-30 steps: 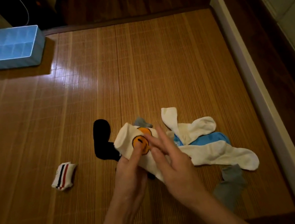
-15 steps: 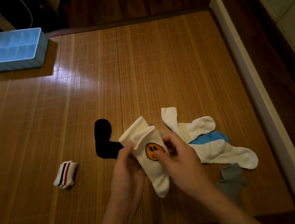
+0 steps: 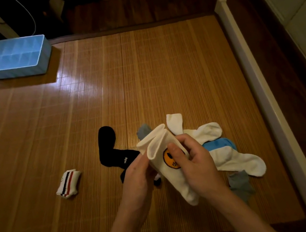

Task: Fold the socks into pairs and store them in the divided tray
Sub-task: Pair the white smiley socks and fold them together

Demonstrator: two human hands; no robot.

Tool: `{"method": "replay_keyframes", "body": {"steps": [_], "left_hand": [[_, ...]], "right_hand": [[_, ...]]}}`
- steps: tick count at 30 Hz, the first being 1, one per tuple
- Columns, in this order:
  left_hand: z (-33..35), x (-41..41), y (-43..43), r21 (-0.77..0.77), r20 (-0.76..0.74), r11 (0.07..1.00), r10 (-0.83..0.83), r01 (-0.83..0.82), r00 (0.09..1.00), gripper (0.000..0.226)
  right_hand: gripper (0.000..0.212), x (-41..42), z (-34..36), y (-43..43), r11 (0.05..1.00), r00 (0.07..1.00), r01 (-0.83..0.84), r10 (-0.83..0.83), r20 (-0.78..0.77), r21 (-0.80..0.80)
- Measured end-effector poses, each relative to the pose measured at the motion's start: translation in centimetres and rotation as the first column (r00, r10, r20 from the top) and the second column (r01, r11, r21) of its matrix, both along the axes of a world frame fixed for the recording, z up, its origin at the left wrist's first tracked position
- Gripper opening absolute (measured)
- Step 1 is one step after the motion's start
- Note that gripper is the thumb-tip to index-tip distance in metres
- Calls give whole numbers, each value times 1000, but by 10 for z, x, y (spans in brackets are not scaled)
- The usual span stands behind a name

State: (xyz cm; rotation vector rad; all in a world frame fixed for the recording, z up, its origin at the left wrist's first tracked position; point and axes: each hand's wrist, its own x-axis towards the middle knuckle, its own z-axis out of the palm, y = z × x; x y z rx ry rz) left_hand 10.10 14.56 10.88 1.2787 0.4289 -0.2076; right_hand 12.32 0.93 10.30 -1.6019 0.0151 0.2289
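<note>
Cream smiley sock [image 3: 175, 175] gripped between left hand [image 3: 138, 176] and right hand [image 3: 193, 162]

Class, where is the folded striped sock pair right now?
The striped sock pair lies on the bamboo mat, lower left in the head view, left of the black sock.

Low in the centre of the frame, the left hand [image 3: 137, 171] and right hand [image 3: 194, 163] grip a cream smiley-face sock [image 3: 176, 180] above the bamboo mat [image 3: 141, 77]. A black sock [image 3: 109, 149] lies just left of them and white socks [image 3: 236, 160] just right. A folded striped pair [image 3: 69, 183] lies further left. The divided tray [image 3: 25, 71] sits at upper left.
</note>
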Motion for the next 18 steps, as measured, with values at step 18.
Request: {"method": "replay_keyframes", "body": {"steps": [18], "left_hand": [[-27, 0, -3, 31, -39, 1000, 5, -4, 999, 30]], "right_hand": [[34, 6, -34, -7, 998, 991, -6, -4, -133, -69]]}}
